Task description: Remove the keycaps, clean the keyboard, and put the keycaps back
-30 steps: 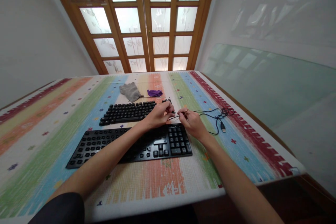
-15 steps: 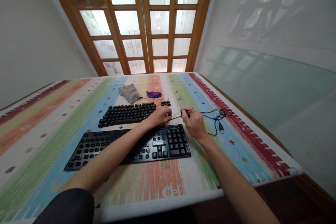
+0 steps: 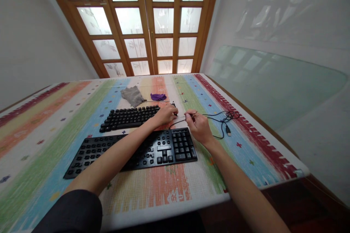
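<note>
My left hand is closed in a pinch behind the keyboard's right part, with a small black keycap at its fingertips. My right hand is closed around a thin keycap puller, whose wire end points left toward my left hand. Below both hands lies the black keyboard. Many of its keys are bare sockets, while the number pad and arrow keys carry caps. My left forearm covers its middle. Loose keycaps stand in rows behind it, partly hidden by my left hand.
A grey cloth and a purple cloth lie farther back, with a thin rod near them. The coiled cable with its USB plug rests at the right. A striped cloth covers the table.
My left hand has moved away from the puller's wire end, slightly back toward the loose keycaps. My right hand still holds the puller in nearly the same place. The view has shifted slightly.
</note>
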Demonstrator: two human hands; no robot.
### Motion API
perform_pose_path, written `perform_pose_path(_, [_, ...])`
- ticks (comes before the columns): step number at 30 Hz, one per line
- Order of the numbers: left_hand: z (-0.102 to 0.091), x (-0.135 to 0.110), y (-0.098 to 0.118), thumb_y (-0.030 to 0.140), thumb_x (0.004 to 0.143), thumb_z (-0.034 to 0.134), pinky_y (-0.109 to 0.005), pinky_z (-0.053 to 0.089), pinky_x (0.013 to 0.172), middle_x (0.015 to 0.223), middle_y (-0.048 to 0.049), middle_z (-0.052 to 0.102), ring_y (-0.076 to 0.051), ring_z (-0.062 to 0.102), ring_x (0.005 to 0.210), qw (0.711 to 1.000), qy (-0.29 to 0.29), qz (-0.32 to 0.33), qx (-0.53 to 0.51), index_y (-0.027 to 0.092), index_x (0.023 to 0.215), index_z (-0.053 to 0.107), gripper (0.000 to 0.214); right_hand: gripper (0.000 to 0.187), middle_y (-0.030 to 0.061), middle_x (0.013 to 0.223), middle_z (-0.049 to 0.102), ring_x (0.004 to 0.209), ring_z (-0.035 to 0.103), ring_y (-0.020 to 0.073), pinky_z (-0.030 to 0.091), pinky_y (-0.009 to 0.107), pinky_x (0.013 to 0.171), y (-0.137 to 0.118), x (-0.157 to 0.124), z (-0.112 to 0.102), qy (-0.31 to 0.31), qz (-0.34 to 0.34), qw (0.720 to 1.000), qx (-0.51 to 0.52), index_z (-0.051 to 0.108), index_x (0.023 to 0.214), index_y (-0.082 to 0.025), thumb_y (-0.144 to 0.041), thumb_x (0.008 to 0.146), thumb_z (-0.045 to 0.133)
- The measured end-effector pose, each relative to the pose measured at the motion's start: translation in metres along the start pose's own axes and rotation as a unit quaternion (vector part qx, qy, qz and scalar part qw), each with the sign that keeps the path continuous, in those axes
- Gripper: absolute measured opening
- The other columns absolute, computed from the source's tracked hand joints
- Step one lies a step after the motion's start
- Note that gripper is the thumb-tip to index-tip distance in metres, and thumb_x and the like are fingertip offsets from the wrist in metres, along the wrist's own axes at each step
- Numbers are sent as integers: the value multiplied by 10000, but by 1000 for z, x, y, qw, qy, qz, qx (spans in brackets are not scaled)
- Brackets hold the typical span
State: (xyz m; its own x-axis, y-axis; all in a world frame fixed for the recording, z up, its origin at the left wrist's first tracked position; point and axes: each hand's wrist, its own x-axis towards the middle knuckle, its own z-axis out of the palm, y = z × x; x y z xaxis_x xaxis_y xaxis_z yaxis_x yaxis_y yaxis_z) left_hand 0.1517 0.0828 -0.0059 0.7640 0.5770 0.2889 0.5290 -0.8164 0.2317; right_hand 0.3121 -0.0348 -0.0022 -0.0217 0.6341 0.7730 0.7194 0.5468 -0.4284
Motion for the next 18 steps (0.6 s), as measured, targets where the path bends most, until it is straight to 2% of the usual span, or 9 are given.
perform_pose_path(7, [-3,13,-3,137,806,611,-331,475,843,906,-75,631,-215,590,913,1000,-11,-2,24,160,868,713,121,195,45,723,668,616,615,166,460,273,646,-3,0,0,-20,-1,999,25,592,862,-184,-248,953,431])
perform_pose_path(11, [-2,15,-5,153,826,592,-330,487,843,1007,-79,589,-210,583,942,999,0,-8,35,173,905,709,143,194,34,701,646,605,601,157,452,266,639,-4,-1,0,-20,-4,999,27,588,853,-184,-237,957,433])
perform_pose_path(18, [2,17,-9,166,842,576,-347,494,844,1023,-82,551,-222,572,967,998,17,-26,47,171,918,700,146,187,33,722,646,602,585,149,450,262,641,-6,-1,-2,-44,-13,999,29,587,861,-185,-225,958,433])
